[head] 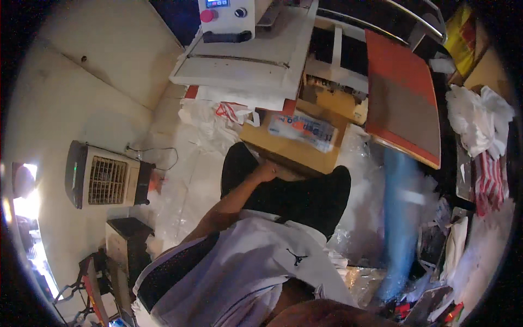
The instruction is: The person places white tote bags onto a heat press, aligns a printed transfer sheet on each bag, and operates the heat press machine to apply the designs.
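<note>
My left hand (pixel 266 171) rests on the black trousers over my lap, between the knees. Its fingers look curled, but whether they hold anything is not clear. My right hand is out of view; only part of that arm shows at the bottom edge. Just beyond my knees lies a cardboard box (pixel 298 143) with printed plastic on top. Above it juts the white bed of a machine (pixel 241 73), with a control box (pixel 229 18) bearing a red knob and a black handle. A red-edged, grey-faced flat board (pixel 402 98) sits to the right.
An air cooler (pixel 108 175) stands by the left wall, with a dark-topped cabinet (pixel 128 237) near it. White plastic bags (pixel 208 122) lie beside the cardboard box. A blurred blue shape (pixel 400 225) is at right, near clutter and a hanging white bag (pixel 478 118).
</note>
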A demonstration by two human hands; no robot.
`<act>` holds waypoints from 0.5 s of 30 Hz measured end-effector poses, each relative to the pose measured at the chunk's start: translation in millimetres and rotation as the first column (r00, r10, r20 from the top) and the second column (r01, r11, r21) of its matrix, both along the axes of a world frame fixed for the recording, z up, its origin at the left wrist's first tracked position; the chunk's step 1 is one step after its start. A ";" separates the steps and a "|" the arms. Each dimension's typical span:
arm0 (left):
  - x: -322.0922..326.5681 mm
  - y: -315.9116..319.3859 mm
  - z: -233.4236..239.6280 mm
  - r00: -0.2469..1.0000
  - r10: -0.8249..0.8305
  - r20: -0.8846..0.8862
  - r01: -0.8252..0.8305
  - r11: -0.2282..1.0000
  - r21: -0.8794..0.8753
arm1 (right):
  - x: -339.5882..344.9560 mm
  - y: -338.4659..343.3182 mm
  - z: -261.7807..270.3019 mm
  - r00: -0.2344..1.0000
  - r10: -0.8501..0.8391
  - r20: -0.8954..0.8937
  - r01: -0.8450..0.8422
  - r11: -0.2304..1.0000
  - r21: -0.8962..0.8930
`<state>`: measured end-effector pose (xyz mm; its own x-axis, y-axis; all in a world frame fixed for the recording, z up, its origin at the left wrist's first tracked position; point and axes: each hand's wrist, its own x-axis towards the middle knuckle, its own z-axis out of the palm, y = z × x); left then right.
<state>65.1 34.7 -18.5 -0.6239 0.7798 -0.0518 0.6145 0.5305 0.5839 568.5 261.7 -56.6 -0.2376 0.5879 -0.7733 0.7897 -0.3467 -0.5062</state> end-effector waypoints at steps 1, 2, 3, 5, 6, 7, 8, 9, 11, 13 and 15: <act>0.3 7.2 11.0 0.994 0.048 0.093 -0.041 0.996 -0.076 | -0.6 -0.1 -2.0 1.000 -0.006 -0.007 0.006 1.000 0.009; 3.2 8.8 14.5 0.985 0.063 0.158 -0.049 0.995 -0.090 | 4.2 -2.5 -0.5 1.000 -0.003 -0.002 0.003 1.000 0.010; 4.8 9.7 18.2 0.972 0.078 0.221 -0.056 0.993 -0.106 | 5.6 -2.1 -0.5 1.000 -0.002 -0.004 0.002 1.000 0.008; 9.4 12.0 26.9 0.949 0.112 0.296 -0.069 0.986 -0.150 | 9.9 -8.4 -1.3 1.000 -0.008 -0.002 0.008 1.000 0.005; 13.3 13.7 31.6 0.942 0.127 0.309 -0.074 0.981 -0.179 | 12.4 -7.5 -1.2 1.000 -0.013 0.004 0.013 1.000 0.005; 15.0 13.9 36.6 0.936 0.142 0.322 -0.077 0.975 -0.207 | 14.2 -9.5 -1.7 1.000 -0.020 0.009 0.020 1.000 0.004; 15.5 11.6 34.2 0.954 0.107 0.281 -0.048 0.977 -0.208 | 17.5 -12.0 1.0 1.000 -0.021 0.014 0.021 1.000 0.005; 16.0 11.1 22.7 0.967 0.074 0.242 -0.023 0.979 -0.204 | 22.0 -13.4 4.1 1.000 -0.023 0.019 0.023 1.000 0.002; 10.1 8.2 -8.4 0.974 0.054 0.222 -0.002 0.974 -0.227 | 24.7 -15.1 8.9 0.999 -0.018 0.032 0.018 1.000 0.000; 5.4 -1.9 -48.9 0.956 0.087 0.279 -0.006 0.960 -0.280 | 28.5 -15.1 20.7 0.999 -0.004 0.047 0.004 1.000 -0.003; 6.8 15.6 -22.8 0.952 0.110 0.286 -0.036 0.967 -0.251 | 42.1 -15.2 25.5 0.997 -0.036 0.068 0.035 0.999 0.018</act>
